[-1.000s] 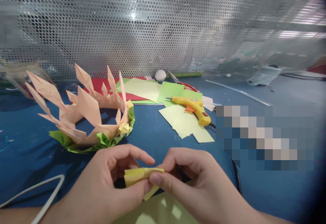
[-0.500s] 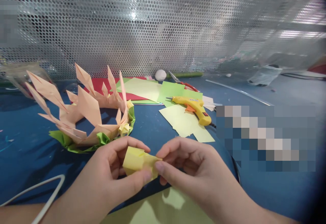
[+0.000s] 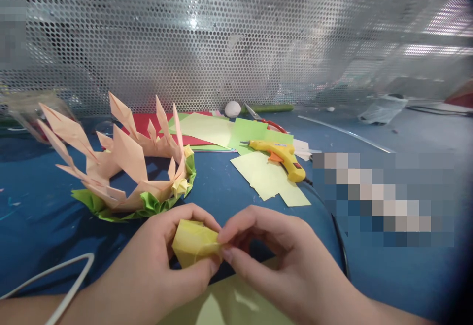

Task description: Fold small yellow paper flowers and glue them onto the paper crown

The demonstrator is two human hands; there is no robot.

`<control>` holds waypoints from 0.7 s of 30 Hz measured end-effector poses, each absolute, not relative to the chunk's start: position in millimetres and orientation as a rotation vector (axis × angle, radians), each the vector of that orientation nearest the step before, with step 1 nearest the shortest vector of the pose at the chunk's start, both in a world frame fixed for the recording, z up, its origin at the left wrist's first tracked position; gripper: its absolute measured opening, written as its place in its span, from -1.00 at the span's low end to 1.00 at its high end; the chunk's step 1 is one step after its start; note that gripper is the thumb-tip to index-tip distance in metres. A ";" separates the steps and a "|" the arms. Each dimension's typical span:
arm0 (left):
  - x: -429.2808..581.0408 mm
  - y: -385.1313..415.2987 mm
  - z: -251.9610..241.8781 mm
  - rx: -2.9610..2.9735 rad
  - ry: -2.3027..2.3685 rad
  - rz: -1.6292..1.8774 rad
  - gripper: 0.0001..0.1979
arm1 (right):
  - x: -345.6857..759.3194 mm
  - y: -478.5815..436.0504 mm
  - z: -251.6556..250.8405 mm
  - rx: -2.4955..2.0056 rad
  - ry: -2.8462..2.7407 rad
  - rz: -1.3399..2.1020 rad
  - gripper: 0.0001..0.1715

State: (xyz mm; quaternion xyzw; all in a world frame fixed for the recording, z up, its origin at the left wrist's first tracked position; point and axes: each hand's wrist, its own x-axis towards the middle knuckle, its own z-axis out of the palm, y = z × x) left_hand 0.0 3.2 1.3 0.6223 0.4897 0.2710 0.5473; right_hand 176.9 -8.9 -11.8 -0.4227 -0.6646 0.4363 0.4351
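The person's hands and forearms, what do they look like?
The left hand and right hand are bare: no gloves, and no rings show on the visible fingers. No sleeve or watch shows on the left forearm or right forearm. A white cable crosses in front of the left one.

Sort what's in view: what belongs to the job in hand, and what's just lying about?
Likely in the job:
small folded yellow paper, held in left hand and right hand
peach-and-green folded-paper ring bearing yellow paper folds
yellow pistol-shaped plastic glue gun

Apparently lying about:
round white ball
long thin clear strip
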 end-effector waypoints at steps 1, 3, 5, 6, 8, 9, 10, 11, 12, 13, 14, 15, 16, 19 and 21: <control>0.1 3.2 1.1 1.481 1.171 0.636 -0.90 | 177.3 -9.6 -11.8 -1.048 -1.706 1.063 -0.77; -0.3 2.9 -0.3 1.498 1.177 0.626 -0.88 | 178.1 -10.7 -11.5 -1.031 -1.784 1.041 -0.72; -1.8 2.8 -3.1 1.496 1.170 0.638 -0.85 | 178.8 -10.8 -11.0 -1.011 -1.789 1.070 -0.67; -2.9 2.9 -4.9 1.466 1.163 0.657 -0.83 | 179.1 -10.3 -10.7 -1.004 -1.770 1.095 -0.66; -5.1 3.7 -8.4 1.349 1.121 0.715 -0.73 | 179.6 -8.4 -9.8 -0.988 -1.707 1.132 -0.64; -6.1 4.4 -9.8 1.270 1.084 0.752 -0.66 | 179.9 -7.2 -9.2 -0.977 -1.669 1.154 -0.64; -7.0 5.2 -10.8 1.191 1.045 0.788 -0.60 | 180.3 -6.0 -8.7 -0.961 -1.629 1.178 -0.64; -7.7 6.2 -11.1 1.120 1.004 0.812 -0.55 | 180.7 -4.9 -8.3 -0.944 -1.593 1.201 -0.65; -8.3 7.2 -10.9 1.066 0.972 0.825 -0.53 | 181.3 -4.1 -7.9 -0.930 -1.564 1.219 -0.65; -8.8 8.1 -10.1 1.024 0.953 0.829 -0.52 | 181.9 -3.5 -7.6 -0.919 -1.541 1.229 -0.65; -9.3 8.9 -8.9 0.994 0.947 0.825 -0.53 | 182.4 -3.1 -7.4 -0.912 -1.530 1.228 -0.64; -9.6 9.6 -7.4 0.976 0.948 0.812 -0.56 | 183.0 -3.0 -7.4 -0.906 -1.525 1.217 -0.63; -9.8 10.1 -5.7 0.974 0.947 0.795 -0.61 | 183.4 -3.0 -7.4 -0.900 -1.520 1.200 -0.60; -9.4 10.6 -1.0 1.045 0.964 0.757 -0.86 | 184.0 -3.4 -7.9 -0.869 -1.508 1.155 -0.55; -8.5 10.7 1.2 1.113 0.985 0.735 -0.89 | 183.9 -4.1 -8.1 -0.852 -1.502 1.136 -0.53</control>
